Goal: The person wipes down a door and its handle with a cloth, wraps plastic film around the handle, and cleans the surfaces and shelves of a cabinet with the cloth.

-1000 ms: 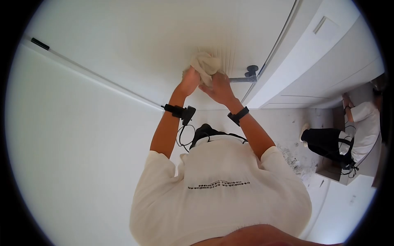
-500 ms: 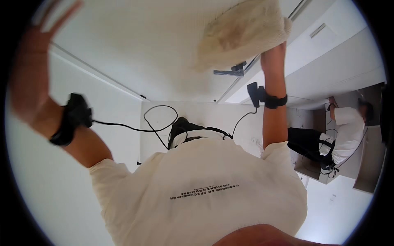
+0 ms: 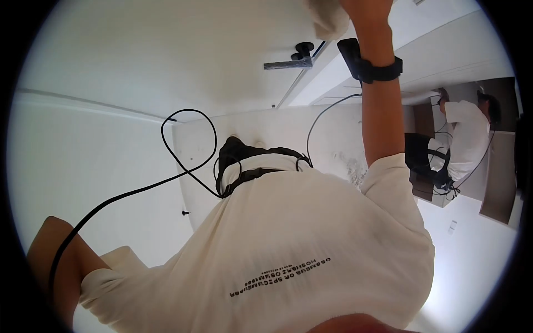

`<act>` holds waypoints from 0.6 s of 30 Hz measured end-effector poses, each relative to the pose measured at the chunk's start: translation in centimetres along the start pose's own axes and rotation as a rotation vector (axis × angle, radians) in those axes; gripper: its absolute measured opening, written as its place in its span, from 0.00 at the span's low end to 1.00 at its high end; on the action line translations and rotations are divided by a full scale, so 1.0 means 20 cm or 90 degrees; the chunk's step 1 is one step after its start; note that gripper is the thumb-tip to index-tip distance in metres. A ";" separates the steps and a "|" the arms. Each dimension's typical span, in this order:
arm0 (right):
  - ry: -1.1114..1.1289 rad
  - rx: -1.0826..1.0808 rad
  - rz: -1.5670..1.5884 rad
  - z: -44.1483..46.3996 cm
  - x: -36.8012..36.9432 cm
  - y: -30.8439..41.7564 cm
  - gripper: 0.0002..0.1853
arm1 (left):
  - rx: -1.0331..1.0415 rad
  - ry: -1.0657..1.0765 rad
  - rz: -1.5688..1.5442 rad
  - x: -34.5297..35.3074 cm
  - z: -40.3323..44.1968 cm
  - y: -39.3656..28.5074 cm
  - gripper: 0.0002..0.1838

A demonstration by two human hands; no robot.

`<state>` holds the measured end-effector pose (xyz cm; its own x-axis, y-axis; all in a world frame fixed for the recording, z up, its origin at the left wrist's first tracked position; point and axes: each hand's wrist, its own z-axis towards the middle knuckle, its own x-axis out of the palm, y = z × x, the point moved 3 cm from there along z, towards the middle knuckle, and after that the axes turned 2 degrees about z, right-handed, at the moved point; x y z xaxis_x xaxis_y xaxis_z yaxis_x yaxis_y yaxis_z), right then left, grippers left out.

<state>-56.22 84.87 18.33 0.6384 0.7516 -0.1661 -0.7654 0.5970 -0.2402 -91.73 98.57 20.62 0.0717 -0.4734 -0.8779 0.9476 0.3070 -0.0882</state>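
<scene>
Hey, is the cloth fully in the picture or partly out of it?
Partly out: the top edge cuts off the cloth, leaving one part showing beside the right hand. Folded or spread, I cannot tell.

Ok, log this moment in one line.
right hand: at cloth, grip cut off by frame | cloth: partly in view | left hand: out of view | door handle: untouched

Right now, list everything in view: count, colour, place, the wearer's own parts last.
Cloth: one, beige, top edge.
Door: one, white, upper left.
Door handle: one, dark, upper centre.
Wall: one, pale, left.
Floor: one, pale, centre.
Cables: several, black, left and centre.
Panels: several, brown, far right.
Co-worker: one, white top, far right.
Wristband: one, black, right wrist.
Trousers: one pair, black, centre.
Shirt: one, off-white, lower centre.
Left arm: one, bare, lower left, hand unseen.
Right hand: one, bare, top edge, cropped.
</scene>
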 end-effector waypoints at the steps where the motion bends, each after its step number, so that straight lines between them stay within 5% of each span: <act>1: 0.021 0.031 0.006 -0.06 0.00 0.00 0.28 | -0.005 0.007 -0.005 0.01 0.00 0.01 0.28; 10: 0.226 0.271 0.160 -0.81 0.06 0.13 0.29 | -0.021 0.041 -0.037 0.03 0.01 0.03 0.27; 12: 0.255 0.369 0.241 -0.95 0.05 0.15 0.22 | -0.020 0.049 -0.036 0.04 0.02 0.03 0.27; 16: 0.153 0.644 0.435 -1.02 -0.12 0.17 0.28 | -0.007 0.034 -0.023 0.05 -0.01 -0.01 0.26; 18: 0.181 0.631 0.463 -0.94 -0.19 0.12 0.27 | -0.022 0.041 -0.018 0.07 -0.02 -0.04 0.26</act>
<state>-59.00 78.17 0.41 -0.0542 0.9807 -0.1877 -0.6004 0.1182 0.7909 -92.44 98.08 19.31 0.0234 -0.4285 -0.9033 0.9376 0.3229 -0.1290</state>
